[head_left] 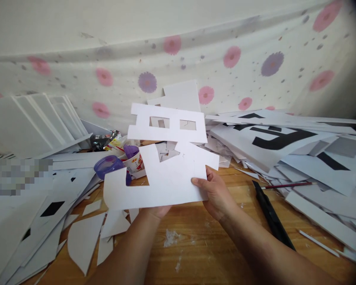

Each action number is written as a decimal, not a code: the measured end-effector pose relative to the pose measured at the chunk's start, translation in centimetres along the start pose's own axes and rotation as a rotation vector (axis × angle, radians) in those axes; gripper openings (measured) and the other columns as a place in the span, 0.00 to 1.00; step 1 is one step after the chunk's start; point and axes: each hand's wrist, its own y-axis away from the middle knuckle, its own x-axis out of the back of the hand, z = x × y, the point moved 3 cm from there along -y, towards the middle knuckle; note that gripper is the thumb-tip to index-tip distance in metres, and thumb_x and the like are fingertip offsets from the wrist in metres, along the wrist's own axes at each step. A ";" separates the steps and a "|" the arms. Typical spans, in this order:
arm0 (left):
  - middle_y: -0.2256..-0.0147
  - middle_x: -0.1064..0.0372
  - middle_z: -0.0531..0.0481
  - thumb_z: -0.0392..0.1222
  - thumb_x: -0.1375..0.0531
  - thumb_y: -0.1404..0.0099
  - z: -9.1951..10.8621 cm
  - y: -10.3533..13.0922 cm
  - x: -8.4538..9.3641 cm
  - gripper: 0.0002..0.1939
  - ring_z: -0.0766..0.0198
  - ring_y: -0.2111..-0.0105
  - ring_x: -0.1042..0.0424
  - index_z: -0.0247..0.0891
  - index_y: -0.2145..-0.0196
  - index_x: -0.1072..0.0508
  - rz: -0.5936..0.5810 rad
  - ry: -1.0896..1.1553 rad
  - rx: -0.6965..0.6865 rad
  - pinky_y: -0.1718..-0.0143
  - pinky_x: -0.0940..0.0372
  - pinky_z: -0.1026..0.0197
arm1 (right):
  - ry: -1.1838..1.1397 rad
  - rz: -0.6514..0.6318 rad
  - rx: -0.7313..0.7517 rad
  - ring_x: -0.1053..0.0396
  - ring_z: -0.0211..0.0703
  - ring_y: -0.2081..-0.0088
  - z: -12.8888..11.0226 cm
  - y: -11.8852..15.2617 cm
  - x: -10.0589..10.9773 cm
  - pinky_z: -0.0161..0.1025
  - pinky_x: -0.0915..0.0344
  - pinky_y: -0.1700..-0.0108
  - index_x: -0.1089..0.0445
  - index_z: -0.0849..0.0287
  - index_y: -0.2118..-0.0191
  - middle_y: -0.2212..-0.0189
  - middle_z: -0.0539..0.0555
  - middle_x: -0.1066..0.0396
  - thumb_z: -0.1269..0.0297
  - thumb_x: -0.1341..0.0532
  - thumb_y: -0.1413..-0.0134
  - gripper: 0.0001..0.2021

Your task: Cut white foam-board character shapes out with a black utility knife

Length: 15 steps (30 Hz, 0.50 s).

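A white cut-out board [172, 190], shaped like a written character with window-like openings, is held up above the wooden table. My right hand [215, 190] grips its right edge, thumb on the front face and the other fingers behind. My left hand [160, 211] is under the board's lower edge; the board hides its fingers, so I cannot see how they are placed. To the right of my right hand, a black utility knife [271, 213] lies on the table. White scraps [86, 241] lie to the left of my left forearm.
Printed white sheets and boards [269, 138] are heaped on the right, with a pencil [290, 185] on them. More boards [29, 122] lean at the left. A purple container [106, 164] and a paper cup [135, 162] stand behind the cut-out. A flowered sheet [184, 71] covers the wall.
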 end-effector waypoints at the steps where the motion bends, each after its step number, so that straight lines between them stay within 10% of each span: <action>1: 0.57 0.25 0.44 0.64 0.41 0.39 -0.2 0.0 -0.2 0.27 0.47 0.53 0.27 0.38 0.55 0.25 -0.082 0.028 0.012 0.54 0.29 0.46 | -0.018 0.017 0.023 0.26 0.45 0.68 -0.1 0.0 0.0 0.41 0.32 0.63 0.29 0.56 0.62 0.66 0.51 0.22 0.68 0.30 0.67 0.19; 7: 0.49 0.27 0.45 0.48 0.26 0.57 -0.9 1.0 -0.5 0.37 0.44 0.46 0.31 0.47 0.47 0.29 -0.421 0.206 0.060 0.46 0.33 0.42 | -0.106 0.085 0.076 0.25 0.52 0.59 0.1 -0.1 0.3 0.46 0.30 0.56 0.30 0.55 0.58 0.59 0.54 0.21 0.67 0.30 0.66 0.22; 15: 0.48 0.27 0.45 0.40 0.28 0.51 -1.1 0.8 -1.8 0.34 0.49 0.46 0.31 0.41 0.46 0.31 0.147 0.496 0.168 0.44 0.35 0.49 | -0.154 0.107 0.023 0.25 0.52 0.59 1.4 -0.1 0.1 0.47 0.30 0.54 0.28 0.55 0.60 0.59 0.54 0.21 0.67 0.29 0.67 0.21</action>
